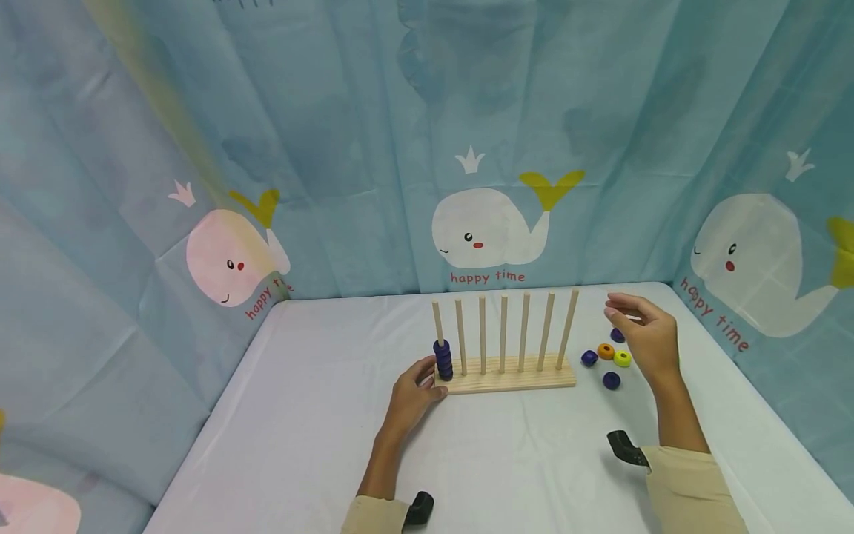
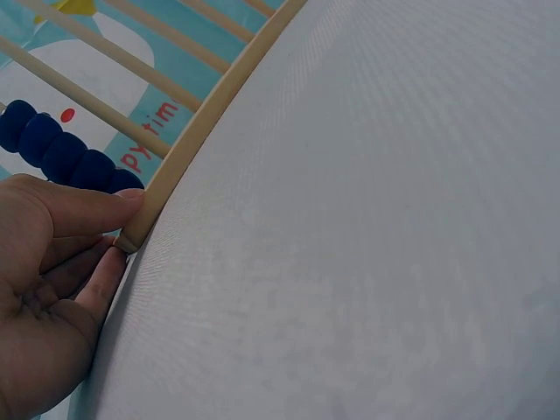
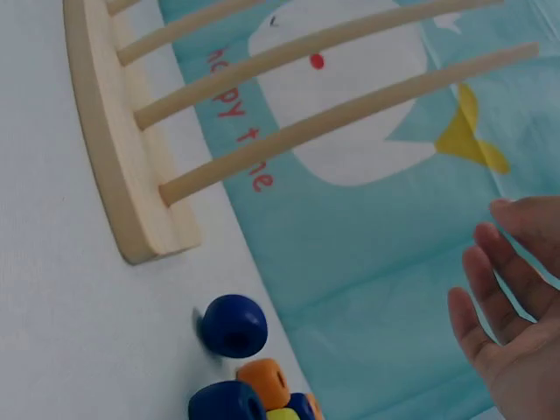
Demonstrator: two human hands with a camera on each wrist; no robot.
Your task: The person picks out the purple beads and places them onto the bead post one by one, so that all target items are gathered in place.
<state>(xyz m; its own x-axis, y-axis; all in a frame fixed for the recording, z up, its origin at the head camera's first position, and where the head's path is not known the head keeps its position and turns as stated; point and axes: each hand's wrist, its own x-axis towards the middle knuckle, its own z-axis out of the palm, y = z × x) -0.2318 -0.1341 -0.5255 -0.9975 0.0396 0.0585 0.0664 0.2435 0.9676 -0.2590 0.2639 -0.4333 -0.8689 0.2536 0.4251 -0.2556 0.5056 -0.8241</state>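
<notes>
A wooden peg stand (image 1: 507,380) with a row of upright pegs stands on the table. Dark purple beads (image 1: 443,360) are stacked on its leftmost peg; they look blue in the left wrist view. My left hand (image 1: 408,397) grips the left end of the base, thumb in front, as the left wrist view also shows. Over on the right, my right hand (image 1: 650,341) is raised near the loose beads, its fingers relaxed and holding nothing. Those include an orange bead (image 1: 606,351), a yellow bead (image 1: 622,359) and purple beads (image 1: 611,380).
A white cloth (image 1: 320,415) covers the table. Behind it hangs a blue curtain (image 1: 347,185) printed with whales. Black curved pieces (image 1: 626,448) stick out by both sleeves. In the right wrist view, the loose beads (image 3: 234,325) lie just beyond the stand's right end.
</notes>
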